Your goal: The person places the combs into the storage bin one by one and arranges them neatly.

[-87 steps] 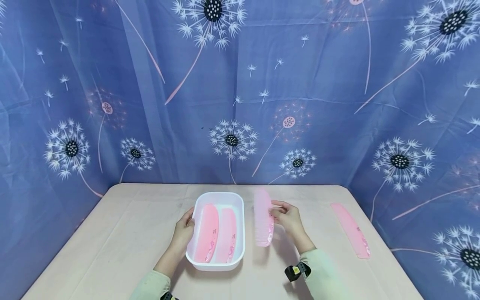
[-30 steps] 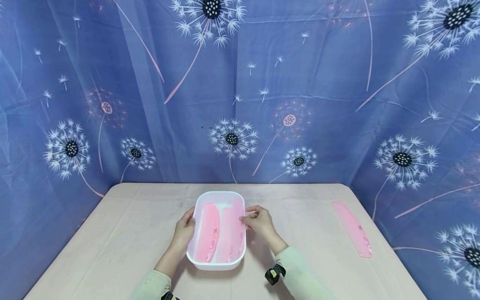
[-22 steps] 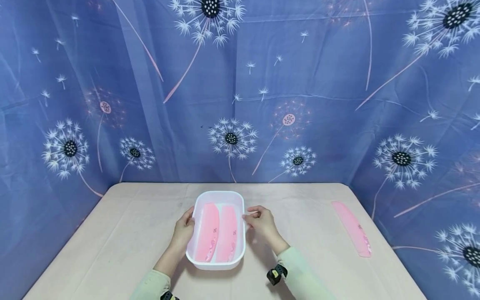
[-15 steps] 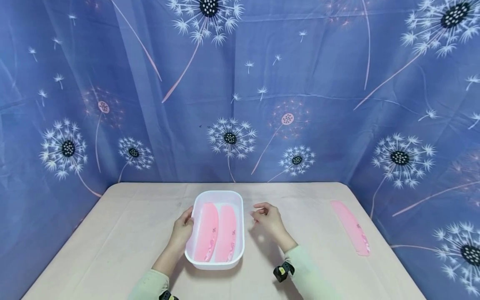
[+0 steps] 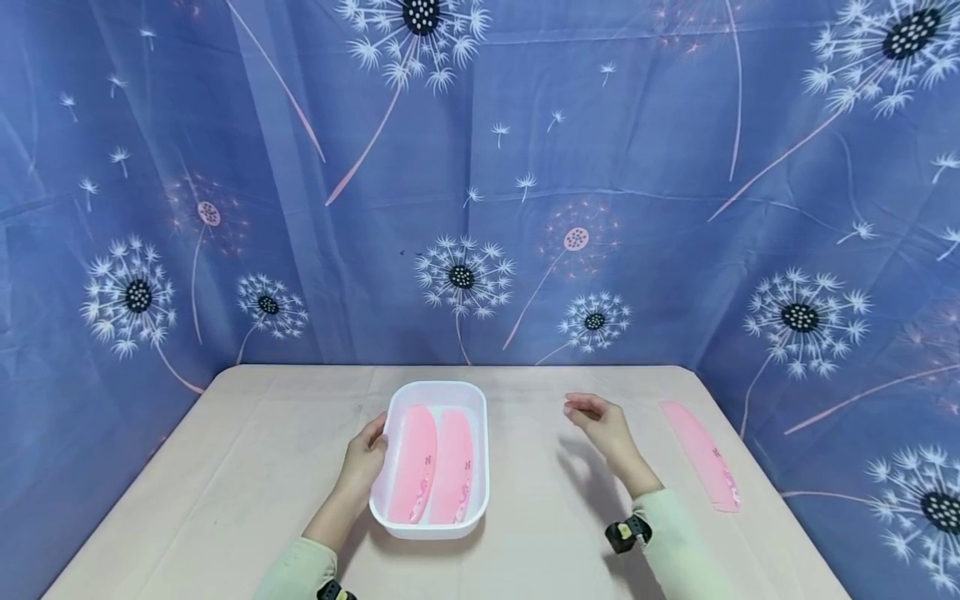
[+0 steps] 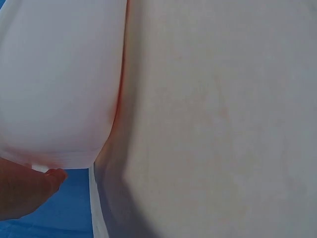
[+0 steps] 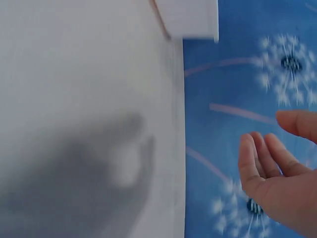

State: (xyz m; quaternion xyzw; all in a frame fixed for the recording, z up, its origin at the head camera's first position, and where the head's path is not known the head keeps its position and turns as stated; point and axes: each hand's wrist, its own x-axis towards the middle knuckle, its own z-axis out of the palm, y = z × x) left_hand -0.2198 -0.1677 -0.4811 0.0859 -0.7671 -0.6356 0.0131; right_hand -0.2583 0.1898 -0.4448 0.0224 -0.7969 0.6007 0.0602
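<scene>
A white plastic box (image 5: 482, 483) stands mid-table with pink combs inside, lying in two side-by-side places. On the left is one comb (image 5: 414, 467); on the right, another comb (image 5: 452, 467), and whether others lie beneath it is hard to tell. My left hand (image 5: 365, 457) grips the box's left side, thumb at the rim; the left wrist view shows the outer wall (image 6: 59, 79) and part of the hand. My right hand (image 5: 609, 429), holding nothing, hovers over the table right of the box, fingers loosely bent. Further right lies a single pink comb (image 5: 701, 458).
A pale cloth covers the table (image 5: 247, 467). Blue curtain (image 5: 360, 275) with dandelion prints surrounds its back and sides. Black cameras, one of them the right wrist camera (image 5: 628, 532), are strapped to the wrists.
My right hand brought a comb into the box's right side, let it go, then moved away to the right toward the comb on the table. The left hand has stayed on the box.
</scene>
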